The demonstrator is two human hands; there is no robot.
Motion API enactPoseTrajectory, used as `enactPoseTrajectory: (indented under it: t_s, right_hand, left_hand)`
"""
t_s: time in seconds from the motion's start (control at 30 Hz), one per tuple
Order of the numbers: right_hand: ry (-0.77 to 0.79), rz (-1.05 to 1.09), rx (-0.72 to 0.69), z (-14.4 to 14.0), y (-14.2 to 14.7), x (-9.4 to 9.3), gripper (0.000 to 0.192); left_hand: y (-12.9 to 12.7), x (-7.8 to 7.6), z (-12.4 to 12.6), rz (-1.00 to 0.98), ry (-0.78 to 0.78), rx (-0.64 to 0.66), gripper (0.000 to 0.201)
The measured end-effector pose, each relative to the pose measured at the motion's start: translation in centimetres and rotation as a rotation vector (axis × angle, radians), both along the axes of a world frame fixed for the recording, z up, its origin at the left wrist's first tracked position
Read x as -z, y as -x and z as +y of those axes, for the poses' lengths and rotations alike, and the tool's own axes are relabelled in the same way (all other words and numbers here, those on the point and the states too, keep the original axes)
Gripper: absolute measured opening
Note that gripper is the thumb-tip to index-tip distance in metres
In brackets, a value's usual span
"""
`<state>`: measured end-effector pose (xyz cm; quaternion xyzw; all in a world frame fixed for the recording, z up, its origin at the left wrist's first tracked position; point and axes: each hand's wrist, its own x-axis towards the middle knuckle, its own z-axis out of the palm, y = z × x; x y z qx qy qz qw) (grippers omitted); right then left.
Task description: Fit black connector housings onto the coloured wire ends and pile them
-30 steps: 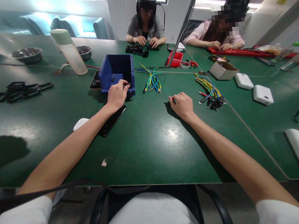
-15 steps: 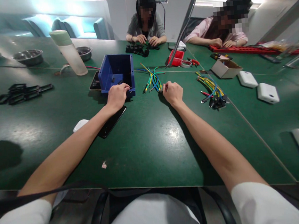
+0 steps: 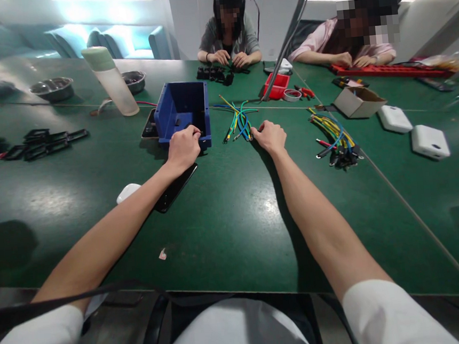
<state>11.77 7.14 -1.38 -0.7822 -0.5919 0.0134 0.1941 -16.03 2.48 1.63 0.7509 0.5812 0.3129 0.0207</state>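
Your left hand (image 3: 183,148) rests curled over the near rim of the blue bin (image 3: 184,111) at upper centre of the frame, fingers closed on its edge. Your right hand (image 3: 270,136) sits just right of it, fingers pinched at the near ends of the loose coloured wires (image 3: 238,122) (whether one is actually gripped, you cannot tell). A black phone (image 3: 174,187) lies under your left wrist.

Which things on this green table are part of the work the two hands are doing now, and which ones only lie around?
In the work:
- left hand at the near rim of the blue bin
- right hand at the loose coloured wires

Lying about:
- bottle
- black phone
- second wire bundle
- cardboard box
- steel bowls
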Motion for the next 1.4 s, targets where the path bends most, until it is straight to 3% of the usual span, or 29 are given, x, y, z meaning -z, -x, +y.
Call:
enactPoseTrajectory:
  t_s: [0.33,0.67,0.9,1.03,1.17,1.4]
  right_hand:
    - [0.007,-0.003,-0.03,0.0,-0.1,0.0,0.036]
    - [0.038,0.014,-0.028,0.1,-0.3,-0.4,0.03]
    - [0.101,-0.021,-0.084,0.6,-0.7,-0.6,0.038]
    - [0.1,-0.019,-0.08,0.8,-0.8,-0.5,0.034]
    - [0.106,0.071,-0.064,0.9,-1.1,-0.7,0.027]
    - [0.018,0.29,-0.073,1.2,-1.6,-0.6,0.018]
  left_hand:
    - [-1.5,-0.8,-1.1,-0.274,-0.013,-0.032,0.033]
    - [-2.8,-1.6,-2.5,-0.333,0.063,-0.018,0.025]
    - [-3.8,-1.4,-3.3,-0.398,0.129,0.054,0.017]
    - [-4.8,-0.6,-4.2,-0.422,0.189,0.117,0.013]
    - [-5.9,1.1,-5.4,-0.534,0.393,0.183,0.025]
    - [-6.7,2.9,-6.7,-0.507,0.416,0.232,0.022]
